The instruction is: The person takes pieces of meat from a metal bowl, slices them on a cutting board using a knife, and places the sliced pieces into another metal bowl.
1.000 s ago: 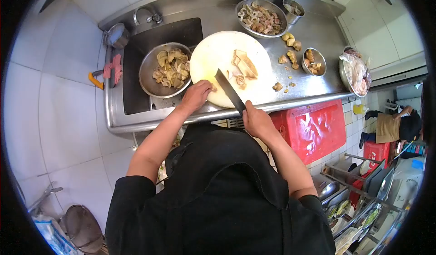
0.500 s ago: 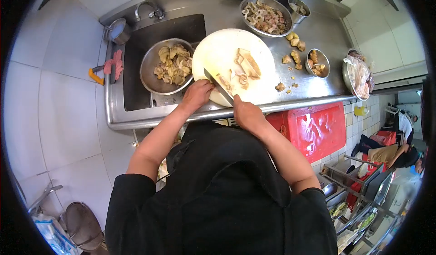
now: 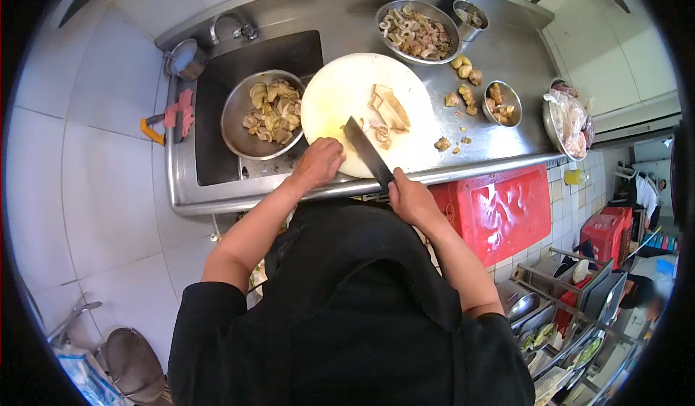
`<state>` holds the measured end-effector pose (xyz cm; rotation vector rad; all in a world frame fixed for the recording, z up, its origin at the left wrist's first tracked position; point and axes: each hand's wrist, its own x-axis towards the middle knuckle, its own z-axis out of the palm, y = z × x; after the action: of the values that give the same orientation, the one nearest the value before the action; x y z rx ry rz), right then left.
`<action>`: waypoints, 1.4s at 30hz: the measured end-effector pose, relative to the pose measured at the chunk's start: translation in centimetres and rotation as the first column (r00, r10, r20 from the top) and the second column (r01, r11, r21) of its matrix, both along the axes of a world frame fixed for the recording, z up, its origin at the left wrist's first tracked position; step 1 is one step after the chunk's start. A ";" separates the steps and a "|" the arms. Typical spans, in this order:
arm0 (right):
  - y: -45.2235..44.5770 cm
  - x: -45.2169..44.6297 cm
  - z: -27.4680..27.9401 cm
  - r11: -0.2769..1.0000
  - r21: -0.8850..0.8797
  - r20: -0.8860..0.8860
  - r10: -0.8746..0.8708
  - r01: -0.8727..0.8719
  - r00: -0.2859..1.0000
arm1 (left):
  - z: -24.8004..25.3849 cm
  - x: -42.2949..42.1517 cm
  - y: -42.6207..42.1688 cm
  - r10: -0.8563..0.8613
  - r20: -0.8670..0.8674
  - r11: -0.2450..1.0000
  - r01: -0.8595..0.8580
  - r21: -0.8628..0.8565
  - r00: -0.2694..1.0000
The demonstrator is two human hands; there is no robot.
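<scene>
My right hand (image 3: 414, 200) grips the handle of a cleaver (image 3: 370, 154), its dark blade slanting up and left over the round white cutting board (image 3: 340, 80). At the board's lower left edge rests my left hand (image 3: 320, 163), fingers curled inward; whatever they hold, if anything, is hidden. A large pale piece of meat (image 3: 391, 109) lies on the board, with smaller scraps beside the blade. Left of the board, a steel bowl (image 3: 233, 132) holds pale brown cut pieces and sits over the sink.
Behind the board stand a bowl of sliced pieces (image 3: 415, 33) and a small steel cup (image 3: 471, 19). Ginger lumps (image 3: 468, 96) lie on the counter beside a small bowl (image 3: 502, 103). A bagged-meat bowl (image 3: 568, 120) is at far right; a red lid (image 3: 501, 210) sits below the counter.
The cleaver and my right hand have shifted right and toward me, away from my left hand. My left hand remains at the board's edge. In the background, a person has moved.
</scene>
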<state>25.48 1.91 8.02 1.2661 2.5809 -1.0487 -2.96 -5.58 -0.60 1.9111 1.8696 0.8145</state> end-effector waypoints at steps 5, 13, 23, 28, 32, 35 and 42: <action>0.8 4.9 2.0 0.983 0.029 -0.056 -0.182 0.184 0.982 | -1.9 0.9 3.7 0.191 0.079 0.977 -0.197 0.078 0.978; 0.9 9.1 -1.3 0.885 -0.289 -0.061 -0.399 0.366 0.915 | -1.8 8.1 8.8 0.045 -0.010 0.996 -0.044 0.081 0.999; 1.5 4.2 -4.9 0.681 -0.707 -0.197 -0.447 0.189 0.873 | -4.2 10.8 9.6 0.355 0.268 0.900 -0.404 0.161 0.896; 3.4 0.9 -1.9 0.767 -0.631 -0.256 -0.341 0.111 0.905 | -3.4 9.3 12.2 0.507 0.393 0.745 -0.619 0.249 0.768; 6.8 -0.4 0.7 0.922 -0.329 -0.359 -0.323 0.204 0.876 | 2.5 8.4 19.4 0.380 0.515 0.686 -0.607 0.401 0.769; 10.1 -1.9 7.5 0.821 -0.400 -0.400 -0.557 0.408 0.728 | 8.1 7.1 28.9 0.221 0.489 0.660 -0.499 0.562 0.844; 12.8 1.6 10.0 0.609 -0.562 -0.461 -0.793 0.560 0.398 | 7.3 2.1 42.0 0.193 0.253 0.874 -0.283 0.395 0.948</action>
<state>27.12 14.72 18.06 2.2813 1.9724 -2.3909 -0.81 36.43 6.73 1.7485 1.9381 1.5556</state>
